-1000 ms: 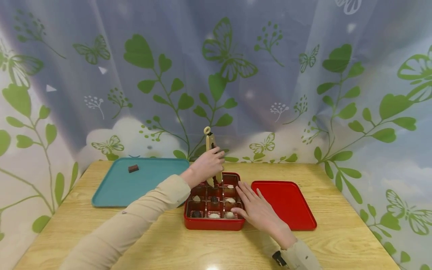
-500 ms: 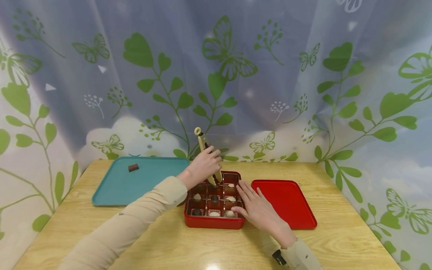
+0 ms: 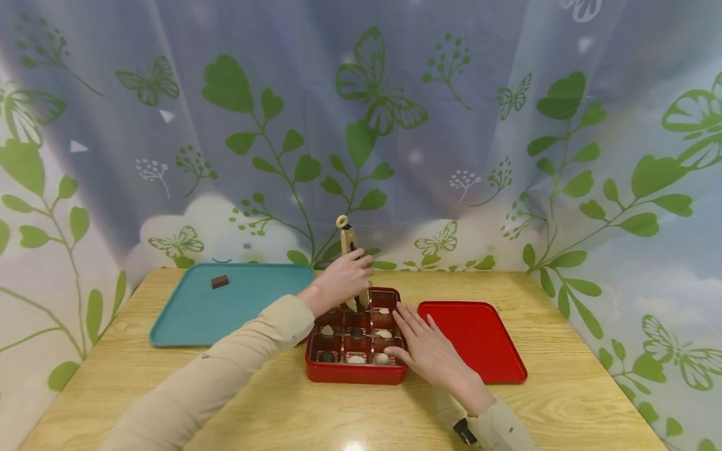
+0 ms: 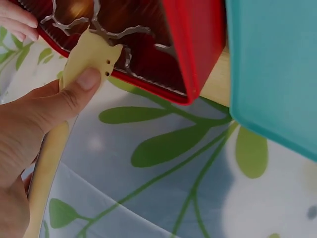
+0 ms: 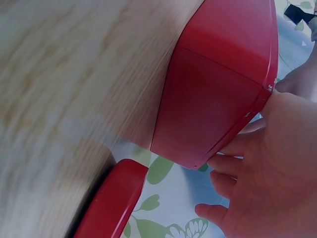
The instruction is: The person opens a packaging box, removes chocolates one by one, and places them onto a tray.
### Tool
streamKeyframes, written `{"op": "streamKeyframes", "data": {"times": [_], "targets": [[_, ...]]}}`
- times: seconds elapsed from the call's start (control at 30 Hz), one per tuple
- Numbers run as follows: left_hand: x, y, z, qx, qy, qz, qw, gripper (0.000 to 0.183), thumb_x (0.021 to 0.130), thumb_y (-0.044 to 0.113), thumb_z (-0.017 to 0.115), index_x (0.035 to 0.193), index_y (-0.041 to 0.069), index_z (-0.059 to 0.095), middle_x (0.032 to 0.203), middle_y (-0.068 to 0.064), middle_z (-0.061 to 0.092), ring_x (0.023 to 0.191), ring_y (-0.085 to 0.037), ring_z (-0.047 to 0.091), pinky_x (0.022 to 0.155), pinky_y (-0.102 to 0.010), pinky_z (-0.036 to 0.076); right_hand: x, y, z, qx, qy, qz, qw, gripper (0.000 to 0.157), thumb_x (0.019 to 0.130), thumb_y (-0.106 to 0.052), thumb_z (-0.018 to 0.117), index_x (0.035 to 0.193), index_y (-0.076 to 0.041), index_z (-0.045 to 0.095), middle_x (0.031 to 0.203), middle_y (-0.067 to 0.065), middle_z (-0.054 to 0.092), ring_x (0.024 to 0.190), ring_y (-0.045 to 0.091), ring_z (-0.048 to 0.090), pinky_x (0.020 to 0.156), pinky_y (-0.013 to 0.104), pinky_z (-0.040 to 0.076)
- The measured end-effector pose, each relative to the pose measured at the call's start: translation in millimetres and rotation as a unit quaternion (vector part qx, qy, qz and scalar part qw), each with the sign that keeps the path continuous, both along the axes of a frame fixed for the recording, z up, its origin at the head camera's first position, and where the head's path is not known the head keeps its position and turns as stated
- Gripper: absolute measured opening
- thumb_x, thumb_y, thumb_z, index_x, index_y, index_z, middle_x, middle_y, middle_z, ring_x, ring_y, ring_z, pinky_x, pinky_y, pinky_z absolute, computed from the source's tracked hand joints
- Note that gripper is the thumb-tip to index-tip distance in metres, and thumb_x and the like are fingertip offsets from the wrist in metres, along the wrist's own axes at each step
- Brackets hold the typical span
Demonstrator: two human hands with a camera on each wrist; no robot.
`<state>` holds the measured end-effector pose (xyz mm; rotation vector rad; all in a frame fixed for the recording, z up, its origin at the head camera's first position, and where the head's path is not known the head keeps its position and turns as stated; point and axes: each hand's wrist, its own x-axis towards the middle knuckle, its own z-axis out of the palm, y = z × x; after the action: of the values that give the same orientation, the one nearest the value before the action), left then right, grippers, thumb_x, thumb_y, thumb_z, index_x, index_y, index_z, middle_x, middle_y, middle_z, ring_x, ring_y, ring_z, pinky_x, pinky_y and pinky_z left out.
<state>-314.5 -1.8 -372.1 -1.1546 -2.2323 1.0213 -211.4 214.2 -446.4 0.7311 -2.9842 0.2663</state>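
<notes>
My left hand (image 3: pixel 343 274) grips cream-coloured tongs (image 3: pixel 348 238) near the back of a red box (image 3: pixel 356 374). The tips point down into the back middle compartment; what lies between them is hidden. In the left wrist view the thumb presses on the tongs' cat-shaped end (image 4: pixel 94 54). Clear plastic dividers split the box into small compartments. Chocolates sit in several of them, among them a dark one (image 3: pixel 326 356), a round pale one (image 3: pixel 381 358) and a beige one (image 3: pixel 327 331). Along the box's right rim rests my right hand (image 3: pixel 431 352), fingers straight.
On the left of the wooden table (image 3: pixel 282 413) lies a teal tray (image 3: pixel 248 313) with one brown chocolate (image 3: pixel 220 281) on it. A flat red lid (image 3: pixel 479 341) lies right of the box. A patterned curtain (image 3: pixel 361 156) hangs behind.
The tongs leaned left half a second ago and have swung back nearly upright, with their tips closer together and lower in the box. My right hand has stayed on the rim.
</notes>
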Motion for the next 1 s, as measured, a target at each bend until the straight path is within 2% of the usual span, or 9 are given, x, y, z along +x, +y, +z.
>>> {"op": "streamKeyframes", "data": {"times": [0.17, 0.3, 0.37, 0.47, 0.63, 0.8, 0.93, 1.0], "targets": [[0.1, -22.7, 3.5, 0.082, -0.015, 0.001, 0.9965, 0.033, 0.088, 0.028, 0.080, 0.119, 0.036, 0.075, 0.123, 0.011, 0.070, 0.125, -0.019, 0.054, 0.110, -0.040, 0.038, 0.1, -2.0, 1.9, 0.004, 0.000, -0.002, 1.000, 0.079, 0.102, -0.054, 0.050, 0.158, -0.001, 0.032, 0.166, 0.017, 0.022, 0.154, 0.035, 0.019, 0.120, 0.061, 0.022], [-2.2, -45.7, 4.9, 0.168, -0.038, 0.010, 0.9851, 0.042, 0.081, 0.042, 0.082, 0.122, 0.035, 0.074, 0.117, 0.008, 0.071, 0.115, -0.022, 0.056, 0.102, -0.042, 0.041, 0.6, -2.7, 3.8, 0.002, -0.001, -0.002, 1.000, 0.080, 0.102, -0.054, 0.051, 0.158, 0.000, 0.031, 0.167, 0.017, 0.021, 0.154, 0.035, 0.019, 0.120, 0.061, 0.022], [-1.3, -58.3, 2.8, 0.209, -0.054, 0.017, 0.9762, 0.049, 0.077, 0.048, 0.082, 0.124, 0.035, 0.073, 0.115, 0.007, 0.071, 0.110, -0.022, 0.055, 0.097, -0.042, 0.042, 0.8, -3.1, 4.0, -0.001, -0.005, -0.001, 1.000, 0.080, 0.102, -0.053, 0.051, 0.158, 0.000, 0.031, 0.167, 0.017, 0.021, 0.154, 0.035, 0.018, 0.120, 0.061, 0.021], [4.1, -75.6, -1.7, 0.271, -0.083, 0.026, 0.9586, 0.051, 0.080, 0.045, 0.083, 0.128, 0.032, 0.072, 0.114, 0.004, 0.070, 0.105, -0.025, 0.055, 0.089, -0.043, 0.043, 1.3, -3.5, 3.9, -0.003, -0.009, -0.001, 1.000, 0.080, 0.102, -0.053, 0.051, 0.158, 0.000, 0.030, 0.167, 0.017, 0.020, 0.154, 0.035, 0.018, 0.120, 0.061, 0.021], [14.6, -98.9, -8.4, 0.352, -0.109, 0.045, 0.9284, 0.055, 0.082, 0.046, 0.081, 0.133, 0.028, 0.070, 0.116, 0.001, 0.071, 0.107, -0.026, 0.056, 0.091, -0.048, 0.044, 1.7, -2.5, 4.0, -0.003, -0.010, -0.004, 1.000, 0.080, 0.102, -0.052, 0.051, 0.158, 0.000, 0.030, 0.167, 0.017, 0.021, 0.154, 0.036, 0.018, 0.120, 0.061, 0.021], [24.7, -122.9, -7.8, 0.411, -0.119, 0.061, 0.9020, 0.057, 0.081, 0.045, 0.081, 0.134, 0.026, 0.069, 0.117, -0.002, 0.072, 0.104, -0.026, 0.057, 0.090, -0.050, 0.044, 2.2, -1.9, 4.1, -0.005, -0.007, -0.002, 1.000, 0.080, 0.102, -0.051, 0.052, 0.158, 0.001, 0.030, 0.167, 0.018, 0.021, 0.154, 0.036, 0.018, 0.120, 0.061, 0.021], [29.5, -147.7, -5.7, 0.435, -0.112, 0.075, 0.8905, 0.055, 0.081, 0.037, 0.084, 0.132, 0.022, 0.071, 0.116, -0.003, 0.072, 0.104, -0.029, 0.058, 0.089, -0.051, 0.044, 2.8, -2.7, 4.7, -0.008, -0.008, 0.000, 1.000, 0.080, 0.102, -0.051, 0.052, 0.158, 0.001, 0.030, 0.167, 0.018, 0.021, 0.154, 0.036, 0.018, 0.120, 0.062, 0.021], [30.7, -162.5, -6.0, 0.437, -0.103, 0.089, 0.8891, 0.053, 0.082, 0.034, 0.085, 0.132, 0.021, 0.071, 0.117, -0.004, 0.072, 0.103, -0.030, 0.058, 0.087, -0.051, 0.044, 3.3, -3.4, 5.0, -0.010, -0.009, 0.002, 1.000, 0.080, 0.102, -0.050, 0.053, 0.158, 0.001, 0.030, 0.166, 0.018, 0.021, 0.154, 0.037, 0.018, 0.120, 0.062, 0.020]]}}
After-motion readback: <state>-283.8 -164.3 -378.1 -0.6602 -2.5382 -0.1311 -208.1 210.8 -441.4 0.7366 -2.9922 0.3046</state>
